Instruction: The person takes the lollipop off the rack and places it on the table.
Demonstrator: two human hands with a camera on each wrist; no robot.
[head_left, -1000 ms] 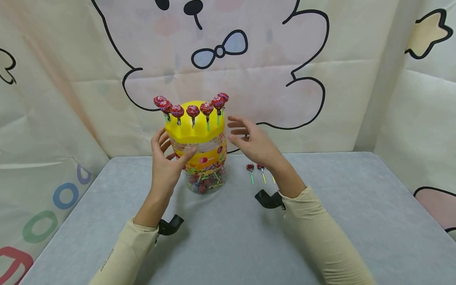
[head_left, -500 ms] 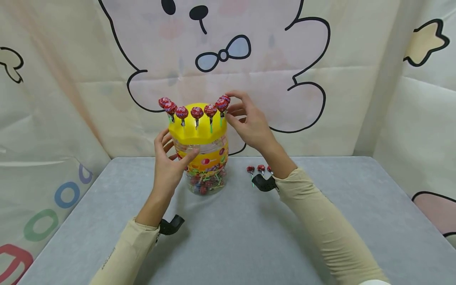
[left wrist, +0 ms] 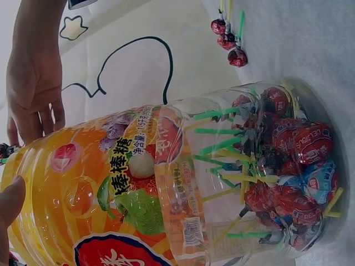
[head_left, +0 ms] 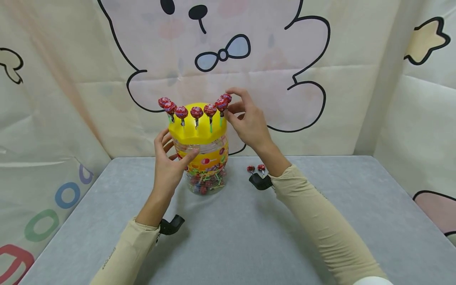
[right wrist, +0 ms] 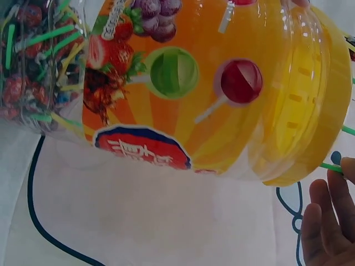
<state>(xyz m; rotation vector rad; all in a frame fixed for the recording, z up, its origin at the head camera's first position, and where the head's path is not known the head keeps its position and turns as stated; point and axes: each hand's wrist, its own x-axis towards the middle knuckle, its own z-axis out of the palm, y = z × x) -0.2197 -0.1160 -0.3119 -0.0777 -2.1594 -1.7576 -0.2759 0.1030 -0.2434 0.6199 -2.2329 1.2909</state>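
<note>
A clear candy jar (head_left: 202, 152) with a yellow lid (head_left: 192, 135) stands upright on the table, several lollipops inside it. Red-wrapped lollipops on green sticks stand in a row round the lid's edge, one of them a front lollipop (head_left: 196, 113). My left hand (head_left: 169, 166) holds the jar's left side, thumb across the front, fingers partly hidden behind. At the right rear of the lid, my right hand (head_left: 249, 120) pinches a lollipop (head_left: 226, 97); the right wrist view shows its green stick (right wrist: 331, 167) between thumb and finger, reaching to the lid's edge.
Loose lollipops lie on the grey table (head_left: 228, 237) right of the jar; the left wrist view shows a red lollipop (left wrist: 237, 57) among them. A patterned cloth backdrop (head_left: 267, 99) rises behind the table. A black wrist camera (head_left: 260, 181) overlaps the loose lollipops.
My right hand has risen from beside the jar to the lid's right rear edge and now pinches a lollipop there. The left hand stays on the jar.
</note>
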